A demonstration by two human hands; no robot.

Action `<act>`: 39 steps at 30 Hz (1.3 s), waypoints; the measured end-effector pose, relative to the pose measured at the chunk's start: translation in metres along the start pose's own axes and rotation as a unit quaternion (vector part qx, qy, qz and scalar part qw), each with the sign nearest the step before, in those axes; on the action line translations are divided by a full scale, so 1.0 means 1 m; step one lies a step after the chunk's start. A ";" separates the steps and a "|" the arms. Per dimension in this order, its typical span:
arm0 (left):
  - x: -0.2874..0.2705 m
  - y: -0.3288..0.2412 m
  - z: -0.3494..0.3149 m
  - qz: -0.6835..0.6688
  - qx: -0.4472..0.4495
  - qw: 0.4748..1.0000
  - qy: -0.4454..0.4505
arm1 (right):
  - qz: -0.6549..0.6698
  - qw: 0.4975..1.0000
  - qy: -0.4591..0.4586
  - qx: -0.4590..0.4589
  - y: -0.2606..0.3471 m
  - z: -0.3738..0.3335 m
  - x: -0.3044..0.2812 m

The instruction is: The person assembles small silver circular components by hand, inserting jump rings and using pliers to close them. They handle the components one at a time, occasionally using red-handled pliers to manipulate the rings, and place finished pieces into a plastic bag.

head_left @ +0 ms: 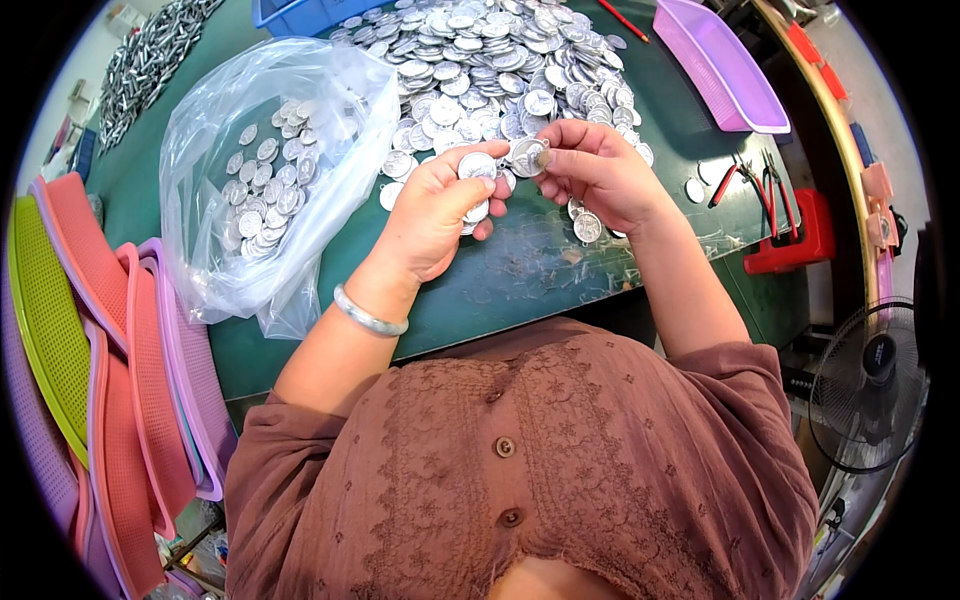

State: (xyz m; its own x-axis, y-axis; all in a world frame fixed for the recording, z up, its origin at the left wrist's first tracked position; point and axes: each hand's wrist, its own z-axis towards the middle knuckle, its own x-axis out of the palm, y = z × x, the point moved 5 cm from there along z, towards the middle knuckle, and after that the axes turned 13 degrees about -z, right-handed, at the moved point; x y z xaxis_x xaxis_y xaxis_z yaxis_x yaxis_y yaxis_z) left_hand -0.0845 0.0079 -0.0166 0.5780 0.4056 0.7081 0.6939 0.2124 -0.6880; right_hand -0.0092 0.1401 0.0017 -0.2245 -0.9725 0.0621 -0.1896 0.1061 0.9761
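Observation:
My left hand (437, 210) grips a small stack of round silver metal discs (477, 167), thumb on top. Close beside it my right hand (598, 172) pinches a single silver disc (529, 155) between thumb and fingers. Both hands hover over the near edge of a big heap of the same discs (490, 65) spread on the dark green table (520, 270). One loose disc (587, 228) lies just under my right wrist. A silver bangle (368, 314) circles my left wrist.
A clear plastic bag (265, 170) holding more discs lies at the left. Stacked pink, purple and green mesh trays (120, 350) lean at the far left. A purple basket (720, 65) sits at the back right, red-handled pliers (765, 185) at the right, a fan (868, 385) beyond the table.

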 end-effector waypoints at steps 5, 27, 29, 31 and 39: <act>0.003 0.000 0.000 -0.002 0.011 0.999 0.032 | -0.079 0.997 0.002 -0.007 0.003 -0.004 0.004; -0.001 0.004 0.001 0.176 0.047 0.983 -0.018 | -0.142 0.990 0.000 -0.026 0.000 -0.004 0.007; -0.001 0.004 0.001 0.181 0.045 0.982 -0.020 | -0.142 0.990 -0.003 -0.025 0.000 -0.004 0.007; 0.000 0.004 0.000 0.192 0.044 0.980 -0.020 | -0.147 0.989 -0.007 -0.025 -0.001 -0.004 0.007; 0.002 0.006 0.001 0.126 0.021 0.992 -0.003 | -0.138 0.990 -0.014 -0.018 -0.004 -0.002 0.011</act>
State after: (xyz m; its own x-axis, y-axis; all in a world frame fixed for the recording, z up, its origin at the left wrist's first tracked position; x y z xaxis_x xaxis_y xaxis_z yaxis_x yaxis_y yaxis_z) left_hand -0.0797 0.0104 -0.0197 0.7282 0.4553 0.5123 0.5091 0.1410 -0.8491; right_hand -0.0092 0.1289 -0.0011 -0.1959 -0.9571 -0.2136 -0.2141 -0.1708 0.9618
